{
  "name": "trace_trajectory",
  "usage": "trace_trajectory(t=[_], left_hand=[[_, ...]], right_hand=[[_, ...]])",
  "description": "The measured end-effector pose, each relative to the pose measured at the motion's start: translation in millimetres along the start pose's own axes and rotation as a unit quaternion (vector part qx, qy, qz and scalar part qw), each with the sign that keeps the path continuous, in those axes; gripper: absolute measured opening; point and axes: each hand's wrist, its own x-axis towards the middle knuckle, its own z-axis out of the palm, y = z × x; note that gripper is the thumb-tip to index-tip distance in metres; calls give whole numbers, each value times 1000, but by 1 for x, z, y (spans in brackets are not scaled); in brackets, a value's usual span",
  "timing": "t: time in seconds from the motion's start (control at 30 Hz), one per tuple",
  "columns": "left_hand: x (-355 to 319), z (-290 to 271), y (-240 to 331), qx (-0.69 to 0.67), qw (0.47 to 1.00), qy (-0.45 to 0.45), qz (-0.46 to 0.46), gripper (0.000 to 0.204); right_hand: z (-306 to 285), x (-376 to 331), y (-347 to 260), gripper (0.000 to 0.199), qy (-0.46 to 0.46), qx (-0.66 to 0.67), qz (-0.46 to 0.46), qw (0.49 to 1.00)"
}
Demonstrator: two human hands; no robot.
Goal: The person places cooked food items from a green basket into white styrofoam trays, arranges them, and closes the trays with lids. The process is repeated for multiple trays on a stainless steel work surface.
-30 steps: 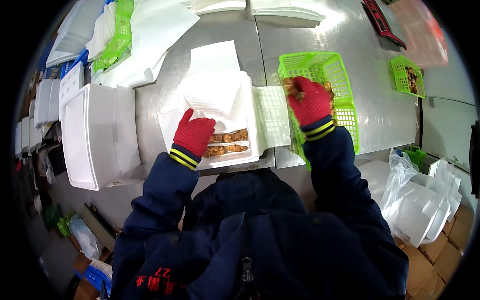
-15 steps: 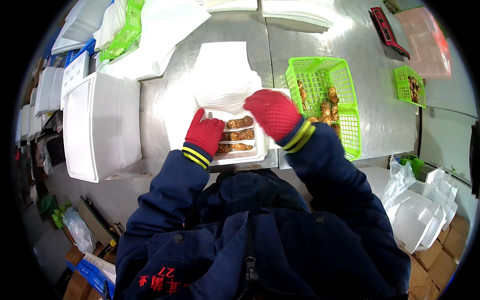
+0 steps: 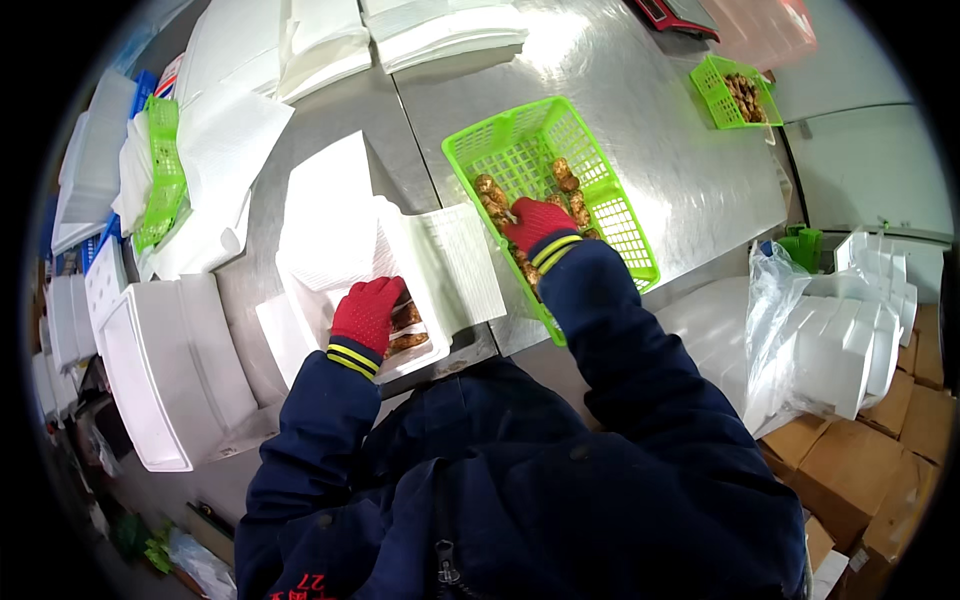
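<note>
A white foam box (image 3: pixel 437 350) lined with white paper (image 3: pixel 335 225) stands on the steel table, with brown mushrooms (image 3: pixel 407 341) lying in rows inside. My left hand (image 3: pixel 364 312), in a red glove, reaches into this box, its fingers bent down over a mushroom and their tips partly hidden. To the right is a green plastic basket (image 3: pixel 625 215) holding several more mushrooms (image 3: pixel 564 175). My right hand (image 3: pixel 538 222), gloved in red as well, is down inside the basket. Its fingers curl closed at a mushroom, which the glove mostly covers.
White foam boxes (image 3: pixel 170 360) stand at the left. Stacked white sheets (image 3: pixel 450 35) lie along the back of the steel table (image 3: pixel 690 190). A smaller green basket (image 3: pixel 735 95) of mushrooms sits far right, near a red scale (image 3: pixel 675 15). Cardboard boxes (image 3: pixel 840 470) cover the floor at right.
My right hand has gone from above the foam box into the green basket. My left hand's raised index finger has bent down into the box. The whole view has turned and shifted.
</note>
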Motion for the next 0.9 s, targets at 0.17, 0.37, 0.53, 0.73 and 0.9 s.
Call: trace_trajectory(t=[0.17, 0.37, 0.53, 0.73, 0.9], left_hand=[[-14, 10, -17, -46, 989, 138, 7, 37], [-35, -36, 16, -341, 905, 221, -129, 30], [-9, -53, 29, -618, 752, 134, -189, 46], [-23, -64, -30, -60, 977, 69, -193, 30], [-30, -23, -38, 219, 972, -25, -80, 16]], right_hand=[[14, 13, 9, 48, 38, 86, 37, 995], [-60, -47, -50, 47, -10, 442, -24, 897], [-39, -74, -147, 33, -114, 459, -143, 869], [-3, -44, -183, 21, 63, 9, -464, 884], [16, -39, -206, 15, -82, -287, -463, 834]])
